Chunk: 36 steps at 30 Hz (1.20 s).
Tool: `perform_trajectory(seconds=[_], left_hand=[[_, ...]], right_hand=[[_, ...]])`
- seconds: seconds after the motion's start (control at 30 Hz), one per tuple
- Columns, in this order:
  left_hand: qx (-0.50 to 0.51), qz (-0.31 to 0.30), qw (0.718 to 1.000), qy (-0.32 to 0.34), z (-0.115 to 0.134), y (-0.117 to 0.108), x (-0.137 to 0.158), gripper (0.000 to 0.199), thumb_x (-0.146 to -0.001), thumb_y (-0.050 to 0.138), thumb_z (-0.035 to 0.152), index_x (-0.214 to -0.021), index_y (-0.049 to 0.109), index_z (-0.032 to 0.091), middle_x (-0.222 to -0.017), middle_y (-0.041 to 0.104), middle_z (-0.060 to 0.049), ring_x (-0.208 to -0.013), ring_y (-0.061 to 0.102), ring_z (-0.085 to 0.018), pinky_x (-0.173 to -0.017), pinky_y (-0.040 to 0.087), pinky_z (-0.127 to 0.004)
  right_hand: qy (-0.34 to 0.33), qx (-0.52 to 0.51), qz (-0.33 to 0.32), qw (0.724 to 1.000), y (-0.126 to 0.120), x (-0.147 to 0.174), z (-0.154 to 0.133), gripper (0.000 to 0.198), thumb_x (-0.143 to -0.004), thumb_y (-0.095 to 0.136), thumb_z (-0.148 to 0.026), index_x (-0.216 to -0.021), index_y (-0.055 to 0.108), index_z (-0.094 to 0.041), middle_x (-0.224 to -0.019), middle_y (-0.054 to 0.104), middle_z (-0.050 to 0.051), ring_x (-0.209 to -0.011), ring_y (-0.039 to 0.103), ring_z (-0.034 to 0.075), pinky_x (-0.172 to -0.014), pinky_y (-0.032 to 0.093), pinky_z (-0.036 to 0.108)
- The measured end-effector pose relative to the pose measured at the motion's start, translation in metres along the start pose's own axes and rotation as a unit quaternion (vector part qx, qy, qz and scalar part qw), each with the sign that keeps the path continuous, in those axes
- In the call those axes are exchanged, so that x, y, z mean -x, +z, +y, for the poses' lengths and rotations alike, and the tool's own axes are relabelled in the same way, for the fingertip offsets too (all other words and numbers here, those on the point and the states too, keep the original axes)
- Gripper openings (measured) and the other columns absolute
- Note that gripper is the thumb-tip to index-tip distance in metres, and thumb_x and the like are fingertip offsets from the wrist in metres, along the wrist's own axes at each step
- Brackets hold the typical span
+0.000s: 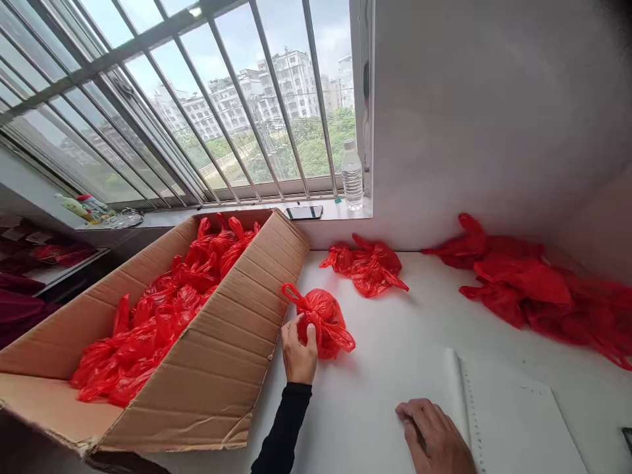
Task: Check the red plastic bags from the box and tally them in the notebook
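A knotted red plastic bag (323, 322), rounded with contents I cannot make out, sits on the white table beside the cardboard box. My left hand (300, 352) reaches in from below, its thumb and fingers closed at the bag's knot. Low in the view, my right hand (434, 438) rests on the table at the left edge of an open spiral notebook (523, 415). Its fingers are bent and close together; whatever they hold, if anything, is hidden. The cardboard box (212, 355) holds several similar red bags (162, 316).
Two or so more tied bags (370, 263) lie by the wall. A heap of red bags (538, 283) spreads at the right. On the sill stand a water bottle (352, 176) and a phone (304, 212). Barred windows rise behind the box.
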<state>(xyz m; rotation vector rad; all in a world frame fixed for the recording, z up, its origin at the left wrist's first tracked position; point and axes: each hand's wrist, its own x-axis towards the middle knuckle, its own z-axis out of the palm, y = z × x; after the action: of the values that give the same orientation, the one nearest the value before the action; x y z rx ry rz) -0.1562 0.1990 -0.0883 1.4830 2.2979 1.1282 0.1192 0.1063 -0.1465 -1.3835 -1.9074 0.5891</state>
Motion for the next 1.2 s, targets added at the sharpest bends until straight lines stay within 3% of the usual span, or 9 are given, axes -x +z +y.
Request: perform_trajectory(seconds=[0.17,0.3,0.4,0.5,0.6,0.8,0.93,1.03,1.2], left_hand=[[0.039,-0.04,0.998,0.036,0.006,0.006,0.01,0.032,-0.095,0.062,0.029,-0.123,0.061,0.015,-0.119,0.065,-0.01,-0.116,0.06,-0.026,-0.104,0.046,-0.053],[0.096,-0.178,0.973,0.114,0.031,0.003,0.041,0.028,-0.096,0.056,0.023,-0.123,0.064,0.021,-0.113,0.071,-0.007,-0.107,0.066,-0.021,-0.098,0.053,-0.042],[0.128,-0.285,0.935,0.169,0.054,-0.004,0.075,0.029,-0.094,0.059,0.023,-0.122,0.067,0.028,-0.113,0.072,-0.004,-0.106,0.067,-0.019,-0.095,0.055,-0.035],[0.151,-0.327,0.913,0.194,0.07,-0.008,0.1,0.026,-0.093,0.061,0.019,-0.115,0.07,0.028,-0.11,0.072,-0.003,-0.105,0.067,-0.018,-0.093,0.055,-0.032],[0.168,-0.314,0.913,0.198,0.071,-0.012,0.109,0.019,-0.094,0.06,0.02,-0.106,0.073,0.026,-0.104,0.073,-0.003,-0.1,0.067,-0.018,-0.089,0.056,-0.031],[0.155,-0.158,0.967,0.124,0.054,-0.032,0.103,0.017,-0.102,0.048,0.021,-0.101,0.065,0.022,-0.098,0.069,-0.005,-0.094,0.066,-0.018,-0.087,0.053,-0.033],[0.147,-0.23,0.945,0.178,0.075,-0.019,0.115,0.029,-0.094,0.063,0.025,-0.123,0.065,0.027,-0.126,0.065,-0.007,-0.119,0.06,-0.023,-0.101,0.05,-0.038],[0.147,-0.263,0.93,0.213,0.088,0.0,0.121,0.017,-0.09,0.065,0.024,-0.106,0.071,0.026,-0.108,0.071,-0.005,-0.109,0.062,-0.024,-0.098,0.051,-0.04],[0.145,-0.182,0.961,0.146,0.071,-0.007,0.105,0.01,-0.098,0.053,0.023,-0.097,0.063,0.022,-0.093,0.068,-0.005,-0.09,0.064,-0.021,-0.082,0.053,-0.038]], right_hand=[[0.016,-0.058,-0.033,0.998,-0.016,-0.002,0.002,0.027,-0.107,0.036,-0.037,-0.105,0.062,-0.027,-0.098,0.067,0.004,-0.086,0.066,0.021,-0.072,0.057,0.034],[0.011,-0.099,-0.027,0.995,-0.048,-0.01,-0.013,0.022,-0.106,0.041,-0.03,-0.119,0.058,-0.027,-0.109,0.066,0.004,-0.091,0.066,0.017,-0.077,0.059,0.027],[-0.014,-0.066,-0.007,0.998,-0.065,-0.019,-0.026,0.028,-0.105,0.045,-0.03,-0.132,0.054,-0.029,-0.123,0.062,0.006,-0.114,0.06,0.022,-0.097,0.054,0.038],[-0.038,-0.047,-0.008,0.998,-0.064,-0.025,-0.032,0.036,-0.102,0.053,-0.031,-0.138,0.051,-0.028,-0.129,0.06,0.008,-0.122,0.054,0.028,-0.103,0.049,0.048],[-0.02,-0.054,-0.029,0.998,-0.062,-0.022,-0.027,0.023,-0.103,0.051,-0.028,-0.123,0.061,-0.027,-0.112,0.066,0.006,-0.108,0.059,0.026,-0.097,0.051,0.047],[0.073,-0.064,0.006,0.995,-0.086,-0.008,-0.005,0.019,-0.105,0.046,-0.032,-0.113,0.063,-0.027,-0.104,0.067,0.005,-0.1,0.059,0.026,-0.087,0.053,0.044],[0.085,-0.08,-0.006,0.993,-0.09,-0.008,-0.01,0.018,-0.104,0.049,-0.035,-0.115,0.063,-0.03,-0.103,0.066,0.003,-0.099,0.058,0.025,-0.088,0.052,0.044],[0.083,-0.091,-0.008,0.992,-0.088,-0.011,-0.015,0.018,-0.104,0.05,-0.035,-0.116,0.062,-0.032,-0.103,0.066,0.001,-0.098,0.057,0.024,-0.088,0.05,0.043],[0.123,-0.081,0.049,0.988,-0.103,-0.008,-0.006,0.018,-0.104,0.048,-0.037,-0.116,0.061,-0.031,-0.102,0.063,0.002,-0.097,0.056,0.024,-0.088,0.047,0.044]])
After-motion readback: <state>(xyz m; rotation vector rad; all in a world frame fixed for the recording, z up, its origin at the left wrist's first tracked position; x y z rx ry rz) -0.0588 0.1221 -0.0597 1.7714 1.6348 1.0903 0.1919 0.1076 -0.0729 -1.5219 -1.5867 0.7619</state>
